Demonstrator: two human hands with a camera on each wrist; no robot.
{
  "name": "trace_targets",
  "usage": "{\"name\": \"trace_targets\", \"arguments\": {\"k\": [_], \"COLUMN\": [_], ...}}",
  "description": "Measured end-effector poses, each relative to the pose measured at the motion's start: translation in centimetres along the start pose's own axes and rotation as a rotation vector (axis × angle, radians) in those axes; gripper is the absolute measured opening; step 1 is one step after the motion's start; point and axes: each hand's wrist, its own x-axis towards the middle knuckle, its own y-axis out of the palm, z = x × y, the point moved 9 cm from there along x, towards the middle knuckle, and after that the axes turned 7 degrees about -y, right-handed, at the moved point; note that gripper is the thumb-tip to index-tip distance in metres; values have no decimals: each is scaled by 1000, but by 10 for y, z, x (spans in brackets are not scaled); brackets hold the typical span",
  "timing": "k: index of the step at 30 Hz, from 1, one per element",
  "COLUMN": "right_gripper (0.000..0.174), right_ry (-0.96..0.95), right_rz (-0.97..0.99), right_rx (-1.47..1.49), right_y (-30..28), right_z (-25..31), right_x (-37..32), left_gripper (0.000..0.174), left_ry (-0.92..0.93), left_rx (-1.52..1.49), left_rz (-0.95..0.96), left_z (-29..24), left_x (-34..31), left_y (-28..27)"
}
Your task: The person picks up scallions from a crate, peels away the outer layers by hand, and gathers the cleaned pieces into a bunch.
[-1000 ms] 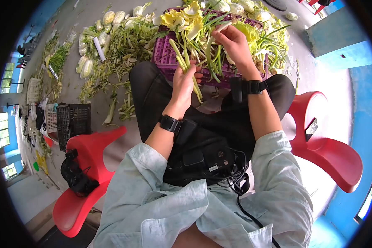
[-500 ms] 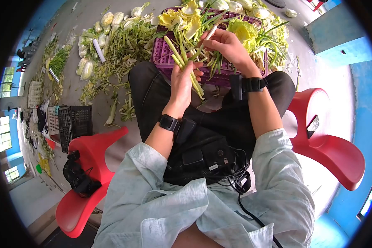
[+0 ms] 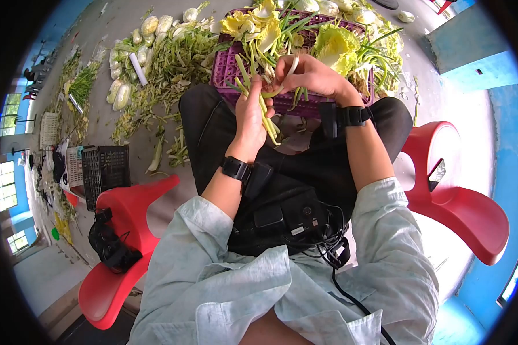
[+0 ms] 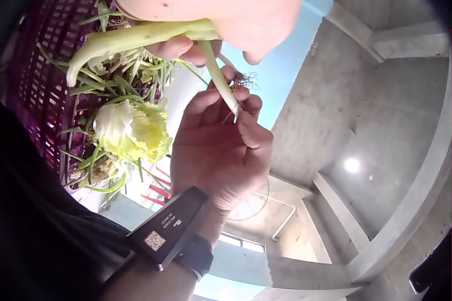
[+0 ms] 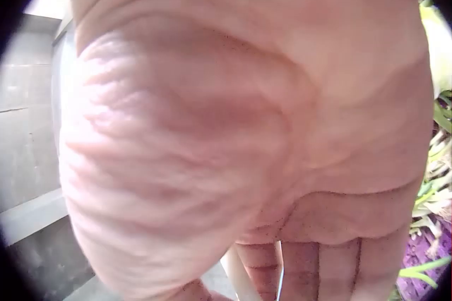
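Note:
My left hand (image 3: 251, 118) grips a small bundle of pale green stalks (image 3: 270, 127), which poke out above and below the fingers. In the right hand (image 3: 315, 77) the white end of a green onion (image 4: 219, 79) is pinched between thumb and fingers, with thin roots (image 4: 245, 79) showing in the left wrist view. The onion's stem runs across to the left hand's fingers. Both hands are close together over the near edge of a purple crate (image 3: 225, 68). My right palm (image 5: 212, 117) fills most of the right wrist view.
Yellow-green cabbage leaves (image 3: 334, 47) and more onions lie on the crate. To the left, trimmed greens (image 3: 181, 66) and whole cabbages (image 3: 121, 96) cover the floor. Red stools (image 3: 124, 224) stand on both sides, and a black crate (image 3: 106, 169) is at the left.
My right hand has moved down and left from over the crate toward the left hand, bringing the onion with it. The left hand keeps its hold on the stalks.

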Motion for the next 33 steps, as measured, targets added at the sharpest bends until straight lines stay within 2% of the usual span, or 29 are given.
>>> {"name": "trace_targets", "arguments": {"k": [5, 8, 11, 18, 21, 24, 28, 33], "right_gripper": [13, 12, 12, 15, 15, 24, 32, 29], "right_ry": [1, -8, -4, -62, -49, 18, 63, 78], "right_rz": [23, -4, -94, -306, -346, -303, -188, -150], "right_rx": [-51, 37, -92, -106, -273, -352, -417, -466], "right_y": [9, 7, -11, -47, -63, -61, -42, -27], "right_z": [2, 1, -3, 2, -2, -5, -5, -7], "right_x": [-2, -2, -1, -9, -14, -17, -13, -6], "left_gripper": [22, 17, 14, 13, 14, 14, 16, 19], "left_ry": [4, 18, 66, 103, 117, 129, 218, 172], "left_rx": [33, -21, -1, 45, 123, 189, 426, 468], "left_rz": [8, 16, 6, -31, -14, 18, 12, 46], "left_z": [1, -4, -6, -7, -6, -6, -9, -4], "left_x": [3, -1, 0, 1, 0, -1, -4, -5], "left_y": [-3, 1, -2, -5, -3, 3, 11, 15]}}
